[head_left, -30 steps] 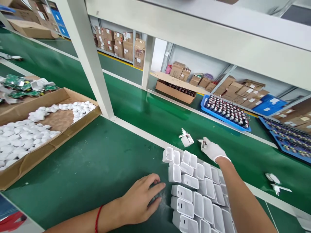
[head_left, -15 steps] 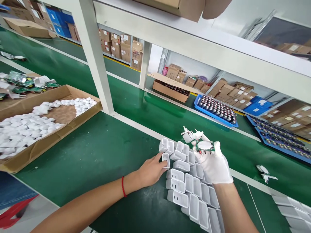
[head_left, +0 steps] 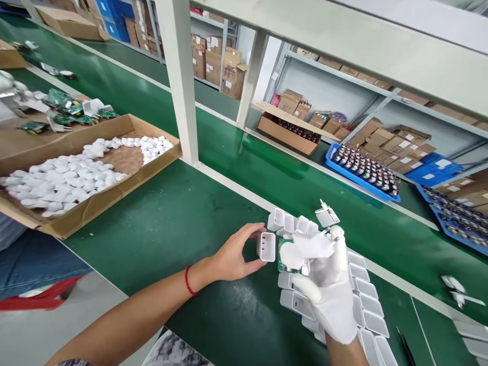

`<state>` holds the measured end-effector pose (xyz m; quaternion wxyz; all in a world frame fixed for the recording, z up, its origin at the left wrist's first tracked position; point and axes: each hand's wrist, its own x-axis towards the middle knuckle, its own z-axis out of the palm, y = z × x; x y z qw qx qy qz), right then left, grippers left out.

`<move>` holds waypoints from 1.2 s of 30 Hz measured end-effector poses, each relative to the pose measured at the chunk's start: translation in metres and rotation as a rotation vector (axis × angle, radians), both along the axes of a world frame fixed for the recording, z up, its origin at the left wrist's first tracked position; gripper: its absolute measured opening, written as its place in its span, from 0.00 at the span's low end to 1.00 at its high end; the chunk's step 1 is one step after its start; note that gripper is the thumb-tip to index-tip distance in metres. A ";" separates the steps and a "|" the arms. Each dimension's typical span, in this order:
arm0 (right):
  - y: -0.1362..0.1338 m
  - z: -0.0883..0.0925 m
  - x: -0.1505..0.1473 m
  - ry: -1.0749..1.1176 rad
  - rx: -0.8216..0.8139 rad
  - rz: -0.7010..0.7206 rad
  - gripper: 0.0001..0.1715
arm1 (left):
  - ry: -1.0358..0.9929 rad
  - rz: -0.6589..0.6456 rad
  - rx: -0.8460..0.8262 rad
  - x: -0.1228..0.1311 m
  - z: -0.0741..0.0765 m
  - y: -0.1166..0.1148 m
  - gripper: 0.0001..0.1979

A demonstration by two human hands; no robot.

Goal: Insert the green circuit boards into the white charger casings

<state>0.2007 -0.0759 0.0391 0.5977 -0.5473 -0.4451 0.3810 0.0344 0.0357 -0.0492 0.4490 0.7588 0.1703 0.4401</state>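
My bare left hand grips a white plastic charger housing between thumb and fingers, its open end and inner slots facing right. In my gloved right hand is a green circuit board with a white oval pad on its face. A white plastic piece, blurred, lies over the board at the same hand. The board is just right of the housing, apart from it. Several more white housings stand in rows below and behind my right hand, partly hidden by it.
A cardboard tray of white pads sits left, with a pile of circuit boards beyond it. A metal post rises from the bench. One white plug assembly lies behind the housings. Black tweezers lie at lower right.
My left hand has lifted a housing off the bench beside the rows and turned it. My right hand has brought the board left, close to the housing. The view has shifted.
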 end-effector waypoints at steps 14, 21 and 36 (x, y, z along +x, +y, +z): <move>0.006 -0.025 -0.001 -0.068 -0.120 0.087 0.56 | -0.066 -0.009 0.151 -0.001 0.007 0.003 0.31; 0.003 -0.028 -0.001 -0.263 -0.032 0.173 0.49 | -0.079 -0.008 0.200 0.000 0.007 0.003 0.32; 0.005 -0.023 -0.004 -0.119 0.002 0.129 0.47 | -0.112 -0.032 0.194 -0.001 0.004 0.002 0.33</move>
